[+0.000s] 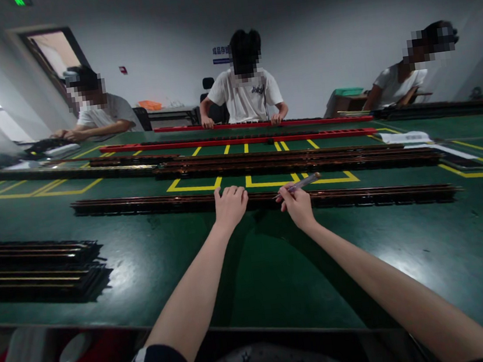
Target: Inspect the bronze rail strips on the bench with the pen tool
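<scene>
Across the green table in front of me lies a long dark strip (366,194) with coppery edges. My left hand (230,206) is closed over this strip near its middle, its fingers bent over the far edge. Just to the right, my right hand (298,206) grips a slim pen-shaped tool (305,182). The tool's thin tip points left and down at the strip, and its thicker end sticks out to the right. Whether the tip touches the strip is too small to tell.
Beyond lies a bundle of similar strips (292,160), with red strips (236,139) farther back. More dark strips (33,277) lie at the near left. White papers (406,138) are at the right. Three co-workers sit around the far side; the middle person (248,95) touches a red strip.
</scene>
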Tool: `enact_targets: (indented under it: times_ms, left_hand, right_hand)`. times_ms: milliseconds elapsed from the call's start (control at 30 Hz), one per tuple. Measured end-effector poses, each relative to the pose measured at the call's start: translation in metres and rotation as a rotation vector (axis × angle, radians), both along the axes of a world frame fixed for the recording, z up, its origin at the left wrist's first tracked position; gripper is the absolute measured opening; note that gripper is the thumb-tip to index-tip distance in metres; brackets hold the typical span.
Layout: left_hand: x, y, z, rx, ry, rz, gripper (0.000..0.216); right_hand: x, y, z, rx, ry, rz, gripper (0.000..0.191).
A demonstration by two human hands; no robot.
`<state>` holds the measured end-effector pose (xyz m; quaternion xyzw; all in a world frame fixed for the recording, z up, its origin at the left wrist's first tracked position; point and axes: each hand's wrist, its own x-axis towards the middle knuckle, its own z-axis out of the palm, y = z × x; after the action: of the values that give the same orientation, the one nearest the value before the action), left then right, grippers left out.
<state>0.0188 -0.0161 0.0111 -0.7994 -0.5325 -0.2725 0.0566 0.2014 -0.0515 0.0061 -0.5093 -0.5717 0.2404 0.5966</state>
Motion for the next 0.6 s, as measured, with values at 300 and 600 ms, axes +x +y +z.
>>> enact_targets:
  times_ms: [300, 600]
  left_hand:
    - [0.0062, -0.0001, -0.0039, -0.012, 0.078, -0.075, 0.043]
    - [0.0052, -0.0009, -0.0012, -0.041, 0.078, -0.077, 0.045]
  right_hand:
    - [0.0005, 0.0014, -0.0018, 0.027, 0.094, -0.044, 0.035]
    - [0.001, 0.0013, -0.0008, 0.04, 0.115, -0.103, 0.04]
